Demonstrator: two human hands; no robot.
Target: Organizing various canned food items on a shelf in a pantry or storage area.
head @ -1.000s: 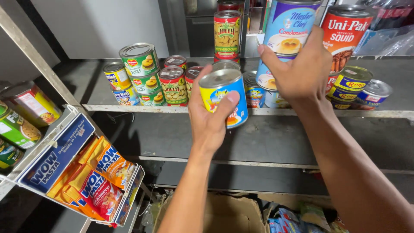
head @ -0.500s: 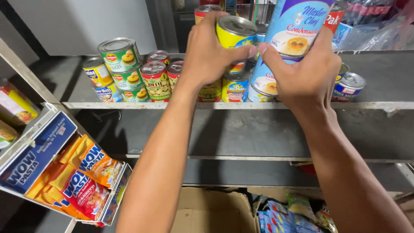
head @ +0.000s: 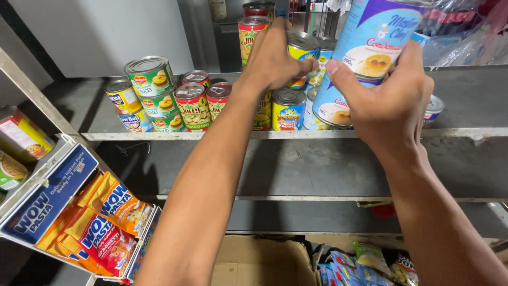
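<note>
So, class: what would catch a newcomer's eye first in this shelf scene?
The tall blue can gripped in the right hand at upper right stands out first. Next, the left hand closed over a yellow can above the tins on the shelf. At lower left, orange pasta packets fill a wire rack.

Yellow can (head: 302, 48): small tin with a yellow and blue label and a ribbed silver lid, upright, raised above the row of cans standing on the grey shelf, just over a like can with a yellow and blue label. Position: far centre.

Tall blue can (head: 365, 58): large tin, pale blue and white label with a purple band and a picture of a custard dessert; tilted slightly rightward at the top. Position: right of the yellow can, close beside it, at the shelf's front edge.
</note>
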